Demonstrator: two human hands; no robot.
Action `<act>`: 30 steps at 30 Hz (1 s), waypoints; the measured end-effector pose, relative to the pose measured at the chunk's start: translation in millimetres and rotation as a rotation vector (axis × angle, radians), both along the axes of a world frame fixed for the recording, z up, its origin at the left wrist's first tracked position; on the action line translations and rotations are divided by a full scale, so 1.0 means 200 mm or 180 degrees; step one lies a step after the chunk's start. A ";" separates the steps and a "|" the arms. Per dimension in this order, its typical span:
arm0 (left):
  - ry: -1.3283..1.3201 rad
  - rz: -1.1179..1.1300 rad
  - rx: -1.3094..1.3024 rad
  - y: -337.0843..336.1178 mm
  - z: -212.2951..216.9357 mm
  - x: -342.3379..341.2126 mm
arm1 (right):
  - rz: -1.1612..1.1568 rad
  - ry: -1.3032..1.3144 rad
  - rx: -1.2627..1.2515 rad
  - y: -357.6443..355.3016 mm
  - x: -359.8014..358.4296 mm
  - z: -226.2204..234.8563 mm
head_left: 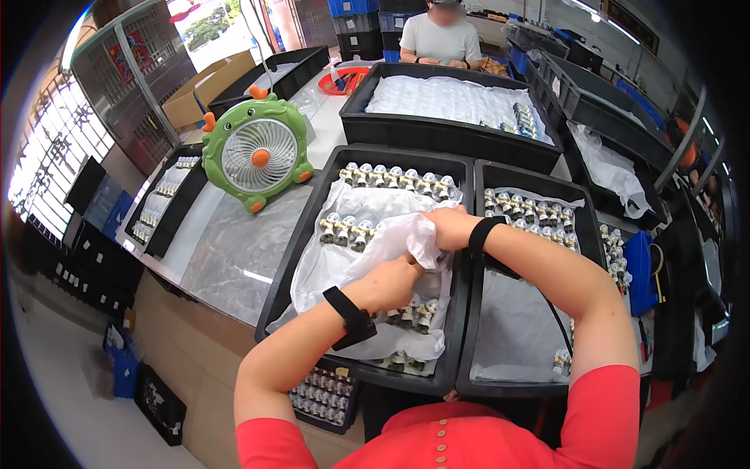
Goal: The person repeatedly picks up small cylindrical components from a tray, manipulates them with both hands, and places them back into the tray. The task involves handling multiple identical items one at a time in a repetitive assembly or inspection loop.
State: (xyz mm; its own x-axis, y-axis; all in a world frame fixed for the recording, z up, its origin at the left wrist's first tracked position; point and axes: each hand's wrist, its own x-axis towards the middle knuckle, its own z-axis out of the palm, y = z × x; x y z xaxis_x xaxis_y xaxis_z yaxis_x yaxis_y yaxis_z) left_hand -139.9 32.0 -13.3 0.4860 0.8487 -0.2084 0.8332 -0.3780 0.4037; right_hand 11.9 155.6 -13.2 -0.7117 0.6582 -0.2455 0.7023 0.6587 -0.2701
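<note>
As we read upward from the lower edge, we record the left hand curled at mid-frame, fingertips hidden; whether it grips anything, we cannot tell. Just beyond, the right hand grasps a bunched white sheet in the central black tray, among rows of figurines. We note a fan upper left and a person at top.

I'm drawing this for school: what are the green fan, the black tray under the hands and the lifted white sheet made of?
Fan: probably plastic; smooth, brightly coloured, molded-looking.
Tray: likely dull black plastic, with thick rounded rims.
Sheet: thin and crinkly, so maybe plastic film or tissue paper; I can't tell which.
</note>
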 end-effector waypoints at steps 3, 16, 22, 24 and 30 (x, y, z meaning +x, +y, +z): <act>-0.0161 0.0074 0.0161 0.00 0.01 0.00 | -0.0075 -0.0049 0.0152 0.00 0.02 0.06; -0.0365 0.0214 0.0647 -0.17 0.23 -0.24 | 0.1294 0.1567 -0.0932 -0.16 0.03 0.36; -0.0217 -0.0236 0.0678 -0.36 0.24 -0.15 | 0.0403 0.2263 0.1003 -0.20 -0.09 0.26; -0.0232 -0.0467 0.0300 -0.41 0.29 -0.11 | -0.0162 0.2211 0.0971 -0.10 -0.06 0.22; 0.0789 0.0257 0.0221 -0.36 0.25 -0.27 | -0.0946 0.1499 0.1312 0.00 0.13 0.17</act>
State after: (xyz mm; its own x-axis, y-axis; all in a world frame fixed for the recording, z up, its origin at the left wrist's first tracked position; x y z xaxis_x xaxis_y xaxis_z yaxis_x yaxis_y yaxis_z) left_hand -194.5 -40.2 37.7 0.3575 0.8991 -0.2526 0.9319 -0.3259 0.1591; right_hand 37.1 156.3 21.4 -0.4561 0.8149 0.3576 0.7381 0.5709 -0.3595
